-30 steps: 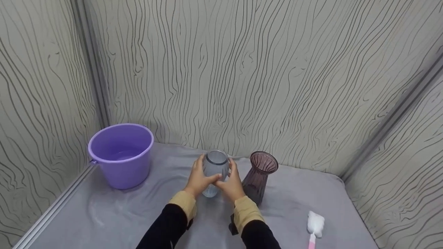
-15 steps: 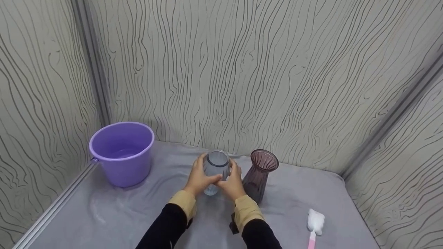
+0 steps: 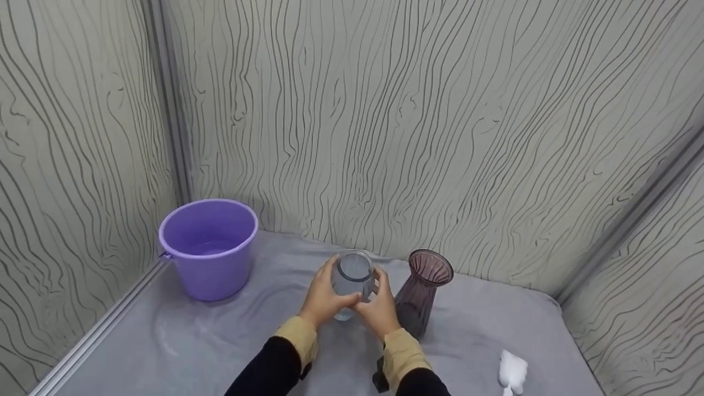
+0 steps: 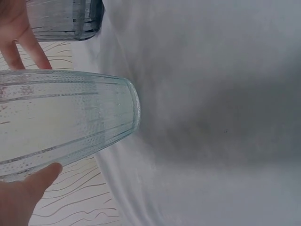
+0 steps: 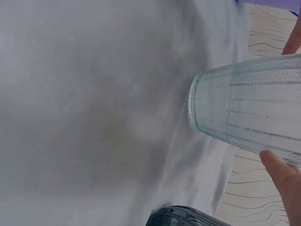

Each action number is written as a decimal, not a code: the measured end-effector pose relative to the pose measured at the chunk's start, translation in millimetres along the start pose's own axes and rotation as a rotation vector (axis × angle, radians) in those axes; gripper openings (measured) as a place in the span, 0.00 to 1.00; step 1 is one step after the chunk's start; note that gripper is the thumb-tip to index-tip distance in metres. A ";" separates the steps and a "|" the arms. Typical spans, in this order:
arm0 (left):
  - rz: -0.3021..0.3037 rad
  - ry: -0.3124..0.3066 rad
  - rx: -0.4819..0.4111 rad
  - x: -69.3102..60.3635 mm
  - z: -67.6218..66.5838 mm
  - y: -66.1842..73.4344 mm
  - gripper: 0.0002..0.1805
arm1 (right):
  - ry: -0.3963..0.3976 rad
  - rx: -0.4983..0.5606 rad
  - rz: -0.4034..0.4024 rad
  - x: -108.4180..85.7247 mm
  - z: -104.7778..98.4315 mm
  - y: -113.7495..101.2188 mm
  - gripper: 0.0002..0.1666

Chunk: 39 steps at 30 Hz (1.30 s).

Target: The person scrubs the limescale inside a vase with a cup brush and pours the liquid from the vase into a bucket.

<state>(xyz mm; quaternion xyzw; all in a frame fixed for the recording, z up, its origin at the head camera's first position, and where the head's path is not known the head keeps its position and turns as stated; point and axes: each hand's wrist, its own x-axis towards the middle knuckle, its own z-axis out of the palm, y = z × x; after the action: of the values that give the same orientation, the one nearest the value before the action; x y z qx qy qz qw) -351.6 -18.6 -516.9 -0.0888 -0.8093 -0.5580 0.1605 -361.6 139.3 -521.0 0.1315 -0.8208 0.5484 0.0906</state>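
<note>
Both hands hold a clear, ribbed bluish glass vase (image 3: 353,280) between them. My left hand (image 3: 324,297) grips its left side and my right hand (image 3: 379,308) its right side, with the thumbs meeting at the front. In the left wrist view the vase (image 4: 70,117) narrows to its base, close to the grey cloth; whether it touches cannot be told. The right wrist view shows the vase (image 5: 249,103) with fingers on both sides. A purple glass vase (image 3: 421,294) with a flared rim stands upright just right of my right hand.
A purple bucket (image 3: 212,275) stands at the back left near the wall. At the front right lies a white fluffy brush head (image 3: 512,371). Grey cloth (image 3: 473,313) covers the table, and patterned panels (image 3: 352,110) rise behind and at both sides.
The head view has shifted, so everything sits slightly lower and further right in it. The grip of both hands on the clear vase looks the same.
</note>
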 end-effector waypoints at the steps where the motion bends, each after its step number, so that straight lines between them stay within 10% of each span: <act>1: 0.003 0.012 0.002 -1.0 0.5 -0.5 0.54 | 0.004 0.003 -0.009 -1.2 0.3 1.3 0.53; 15: 0.027 0.042 0.015 -13.2 -6.2 6.5 0.52 | 0.043 0.098 -0.050 -17.1 3.4 -6.4 0.50; 39: 0.018 0.012 0.155 -68.0 -15.3 61.3 0.55 | 0.129 0.027 0.000 -81.0 -19.6 -40.5 0.50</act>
<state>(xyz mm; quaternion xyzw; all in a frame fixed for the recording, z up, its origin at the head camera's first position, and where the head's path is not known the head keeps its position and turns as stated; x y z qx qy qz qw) -265.9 -8.3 -482.7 -0.0800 -0.8482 -0.4929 0.1767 -271.9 152.0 -501.8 0.0971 -0.8058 0.5668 0.1416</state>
